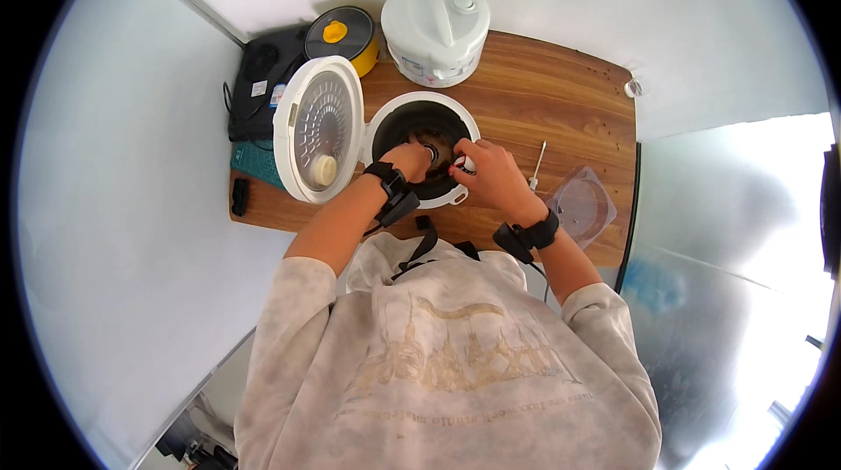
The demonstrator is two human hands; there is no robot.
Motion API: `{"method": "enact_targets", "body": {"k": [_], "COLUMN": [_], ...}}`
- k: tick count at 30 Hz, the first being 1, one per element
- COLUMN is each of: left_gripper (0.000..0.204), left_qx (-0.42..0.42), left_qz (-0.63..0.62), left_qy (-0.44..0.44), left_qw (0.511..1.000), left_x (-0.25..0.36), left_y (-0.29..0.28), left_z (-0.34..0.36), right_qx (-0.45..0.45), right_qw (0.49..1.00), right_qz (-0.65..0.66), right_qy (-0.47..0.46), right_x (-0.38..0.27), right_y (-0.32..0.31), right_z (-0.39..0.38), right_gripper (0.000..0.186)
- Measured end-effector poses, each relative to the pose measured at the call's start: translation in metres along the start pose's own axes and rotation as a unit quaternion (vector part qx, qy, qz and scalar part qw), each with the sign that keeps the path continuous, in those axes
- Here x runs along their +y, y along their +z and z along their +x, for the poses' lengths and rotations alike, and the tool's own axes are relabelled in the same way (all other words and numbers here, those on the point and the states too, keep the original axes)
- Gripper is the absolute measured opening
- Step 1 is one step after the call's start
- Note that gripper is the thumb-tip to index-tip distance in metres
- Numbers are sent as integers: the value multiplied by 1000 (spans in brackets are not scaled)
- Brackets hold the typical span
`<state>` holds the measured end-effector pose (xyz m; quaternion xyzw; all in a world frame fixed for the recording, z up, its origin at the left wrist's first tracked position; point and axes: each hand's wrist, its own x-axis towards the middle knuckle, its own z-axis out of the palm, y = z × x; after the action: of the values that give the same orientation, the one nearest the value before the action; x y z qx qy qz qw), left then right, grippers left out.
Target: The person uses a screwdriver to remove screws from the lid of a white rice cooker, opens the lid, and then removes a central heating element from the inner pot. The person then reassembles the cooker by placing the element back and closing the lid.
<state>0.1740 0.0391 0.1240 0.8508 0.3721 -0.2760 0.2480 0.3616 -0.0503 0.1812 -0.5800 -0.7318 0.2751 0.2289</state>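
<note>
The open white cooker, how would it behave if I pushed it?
The cooker would probably slide, not roll, standing upright on the table. Its open lid, jutting out left, may wobble and shift its balance that way.

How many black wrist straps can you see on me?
2. One black strap is around the wrist of the left hand; the other strap is around the wrist of the right hand.

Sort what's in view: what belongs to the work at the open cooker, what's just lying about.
In use, by the look of it:
open white cooker
its raised lid
left hand, inside the cooker
right hand, holding a small white object

Apparently lying about:
yellow pot
white lidded appliance
clear plastic tray
teal mat
slim tool, untouched but possibly for this job
</note>
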Motion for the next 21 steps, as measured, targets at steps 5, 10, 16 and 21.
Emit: {"method": "enact_targets", "body": {"k": [5, 10, 16, 21], "left_gripper": [40, 33, 28, 34], "left_qx": [-32, 6, 50, 37], "left_qz": [-22, 10, 62, 51], "left_qy": [-26, 28, 56, 31], "left_qw": [999, 1000, 995, 998], "left_x": [1, 2, -4, -11], "left_y": [2, -5, -5, -3], "left_z": [13, 2, 11, 27], "right_qx": [9, 49, 195, 250], "right_qw": [1000, 996, 964, 907], "right_qz": [11, 63, 140, 250], "right_qy": [-5, 39, 115, 229], "right_x": [-5, -18, -15, 16], "right_y": [-4, -30, -83, -100], "right_z": [-1, -10, -38, -69], "right_gripper": [24, 24, 21, 20]}}
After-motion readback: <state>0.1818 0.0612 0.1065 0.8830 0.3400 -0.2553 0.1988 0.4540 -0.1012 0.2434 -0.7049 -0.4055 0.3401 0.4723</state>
